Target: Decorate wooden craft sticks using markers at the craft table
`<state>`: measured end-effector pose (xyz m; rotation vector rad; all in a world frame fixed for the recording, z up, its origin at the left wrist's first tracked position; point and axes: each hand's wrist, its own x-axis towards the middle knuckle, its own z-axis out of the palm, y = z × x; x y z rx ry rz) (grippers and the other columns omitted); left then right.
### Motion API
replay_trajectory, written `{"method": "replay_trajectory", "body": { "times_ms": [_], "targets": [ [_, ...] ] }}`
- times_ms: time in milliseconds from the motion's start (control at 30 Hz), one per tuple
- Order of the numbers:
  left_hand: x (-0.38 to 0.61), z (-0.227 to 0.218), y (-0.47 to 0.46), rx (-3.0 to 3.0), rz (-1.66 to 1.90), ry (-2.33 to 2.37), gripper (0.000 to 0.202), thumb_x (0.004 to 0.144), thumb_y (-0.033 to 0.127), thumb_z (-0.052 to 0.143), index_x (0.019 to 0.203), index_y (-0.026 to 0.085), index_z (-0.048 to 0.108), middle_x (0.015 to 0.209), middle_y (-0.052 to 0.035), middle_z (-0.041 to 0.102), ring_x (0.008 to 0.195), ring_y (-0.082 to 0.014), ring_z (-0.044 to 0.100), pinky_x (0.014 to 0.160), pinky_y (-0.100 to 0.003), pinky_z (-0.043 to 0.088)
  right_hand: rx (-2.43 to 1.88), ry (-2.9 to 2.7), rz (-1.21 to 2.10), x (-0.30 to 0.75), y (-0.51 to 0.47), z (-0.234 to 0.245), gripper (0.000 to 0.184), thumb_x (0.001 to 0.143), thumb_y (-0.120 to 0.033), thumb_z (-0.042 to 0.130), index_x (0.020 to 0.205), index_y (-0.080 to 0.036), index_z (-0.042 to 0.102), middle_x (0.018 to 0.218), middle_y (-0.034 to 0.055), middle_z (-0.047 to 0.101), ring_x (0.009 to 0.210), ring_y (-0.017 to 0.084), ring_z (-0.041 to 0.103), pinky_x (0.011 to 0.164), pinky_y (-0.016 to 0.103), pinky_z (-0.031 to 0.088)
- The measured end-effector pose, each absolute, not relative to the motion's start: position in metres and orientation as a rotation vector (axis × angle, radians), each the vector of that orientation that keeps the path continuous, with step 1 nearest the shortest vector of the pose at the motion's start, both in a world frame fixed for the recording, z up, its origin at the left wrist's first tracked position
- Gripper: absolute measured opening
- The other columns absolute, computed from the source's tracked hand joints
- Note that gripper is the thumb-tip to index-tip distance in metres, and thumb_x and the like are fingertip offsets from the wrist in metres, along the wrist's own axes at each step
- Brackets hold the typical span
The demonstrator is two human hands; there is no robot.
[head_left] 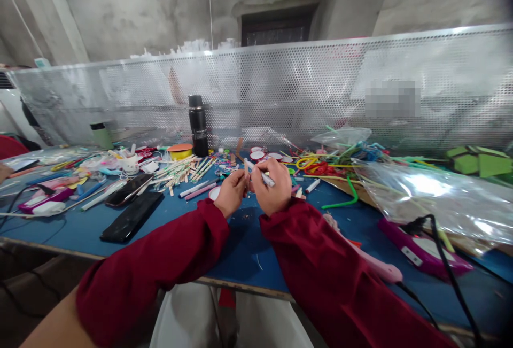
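Observation:
Over the middle of the blue table (244, 246) my two hands meet. My right hand (274, 185) is closed round a white marker (267, 179), which slants out between thumb and fingers. Beside it, fingertips nearly touching, my left hand (231, 193) pinches something small and thin that the fingers mostly hide. Two more markers, a pink one (201, 191) and a white one (193, 190), lie to the left of my left hand. A further white marker (312, 185) rests right of my right hand. Wooden sticks (192, 169) are piled farther left.
Two dark phones (131, 216) lie at left. A black bottle (198, 126) stands before the perforated metal screen (280, 86). At right are a pink glue gun (380, 268), a purple power strip (425, 249) with a black cable, a clear plastic bag (436, 193) and green pipe cleaners (352, 193).

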<state>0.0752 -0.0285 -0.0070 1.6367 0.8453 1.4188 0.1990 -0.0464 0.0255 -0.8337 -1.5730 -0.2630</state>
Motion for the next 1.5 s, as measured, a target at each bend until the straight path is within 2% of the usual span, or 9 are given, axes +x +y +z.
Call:
{"method": "replay_trajectory", "body": {
  "times_ms": [333,500,633,833,1367,1500],
  "targets": [
    [0.0762,-0.0057,-0.0298,1.615,1.418,0.835,0.037,0.088,0.052,0.055,0.076,0.018,0.051,0.059,0.0043,0.045,0.048,-0.0070,0.039,0.046,-0.022,0.030,-0.830,-1.570,-0.268,0.1991,-0.0454,0.0250,0.011,0.087,-0.024,0.053,0.076,-0.023,0.053,0.070,-0.0004,0.060,0.071,0.018,0.056,0.074,0.036,0.042],
    [0.0755,-0.0081,-0.0282,1.639,1.410,0.830,0.034,0.090,0.049,0.053,0.077,0.018,0.051,0.060,0.0035,0.048,0.048,-0.0072,0.038,0.046,-0.022,0.029,-0.825,-1.548,-0.269,0.1994,-0.0440,0.0238,0.011,0.087,-0.023,0.053,0.076,-0.023,0.053,0.072,-0.0004,0.060,0.072,0.017,0.056,0.075,0.035,0.042],
    [0.0754,-0.0107,-0.0262,1.666,1.411,0.850,0.032,0.091,0.047,0.051,0.077,0.018,0.053,0.057,0.0042,0.045,0.048,-0.0076,0.038,0.046,-0.022,0.029,-0.820,-1.567,-0.266,0.2000,-0.0428,0.0222,0.011,0.087,-0.023,0.054,0.077,-0.023,0.054,0.073,0.0000,0.061,0.073,0.018,0.056,0.076,0.036,0.042],
    [0.0765,-0.0116,-0.0255,1.639,1.409,0.821,0.033,0.089,0.049,0.052,0.077,0.018,0.051,0.061,0.0035,0.052,0.048,-0.0071,0.039,0.046,-0.022,0.030,-0.836,-1.537,-0.280,0.2004,-0.0421,0.0215,0.010,0.087,-0.024,0.055,0.077,-0.023,0.055,0.073,0.0001,0.062,0.073,0.018,0.057,0.076,0.036,0.042],
    [0.0747,-0.0061,-0.0279,1.617,1.401,0.817,0.035,0.089,0.051,0.054,0.080,0.017,0.052,0.061,0.0031,0.053,0.047,-0.0070,0.040,0.046,-0.022,0.029,-0.852,-1.572,-0.260,0.2006,-0.0430,0.0234,0.011,0.086,-0.024,0.054,0.075,-0.023,0.054,0.072,0.0005,0.061,0.074,0.019,0.056,0.075,0.036,0.041],
    [0.0738,-0.0072,-0.0268,1.634,1.404,0.823,0.032,0.091,0.047,0.051,0.081,0.017,0.053,0.061,0.0034,0.052,0.047,-0.0071,0.040,0.046,-0.022,0.030,-0.849,-1.544,-0.265,0.2012,-0.0422,0.0241,0.011,0.085,-0.023,0.054,0.074,-0.023,0.053,0.070,-0.0001,0.060,0.072,0.018,0.055,0.073,0.035,0.041]
  ]
}}
